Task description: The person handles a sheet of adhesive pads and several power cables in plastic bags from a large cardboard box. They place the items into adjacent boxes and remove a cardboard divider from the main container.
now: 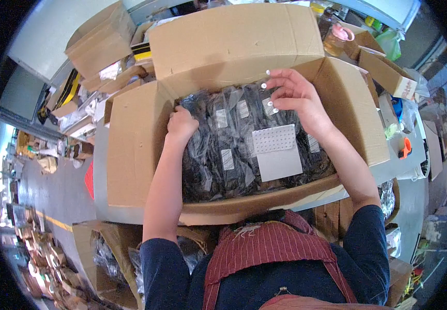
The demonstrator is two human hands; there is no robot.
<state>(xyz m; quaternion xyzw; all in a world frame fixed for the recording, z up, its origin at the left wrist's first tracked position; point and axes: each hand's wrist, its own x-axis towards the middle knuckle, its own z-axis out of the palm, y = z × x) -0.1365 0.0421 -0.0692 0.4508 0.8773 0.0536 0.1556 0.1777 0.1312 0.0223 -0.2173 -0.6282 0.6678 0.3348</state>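
An open cardboard box [135, 150] in front of me holds rows of dark items in clear plastic bags [228, 134], several with white labels. My left hand [183, 124] is closed at the box's left inner side, its fingers curled on the edge of a plastic bag [200, 113]; the fingertips are partly hidden. Over the far right of the bags, my right hand [298, 101] is raised with fingers apart. Small white round stickers [270, 104] cling to its fingertips. A white sheet of round stickers [275, 138] lies on the bags, overlapping a plain white sheet [281, 164].
The box's flaps stand outward, the tall far flap [233, 39] upright. Beyond it are more cardboard boxes [102, 39] and a jug with a pink lid [338, 39]. An orange-rimmed tape roll [405, 148] sits on the table at right. Below the table edge is another box [91, 253].
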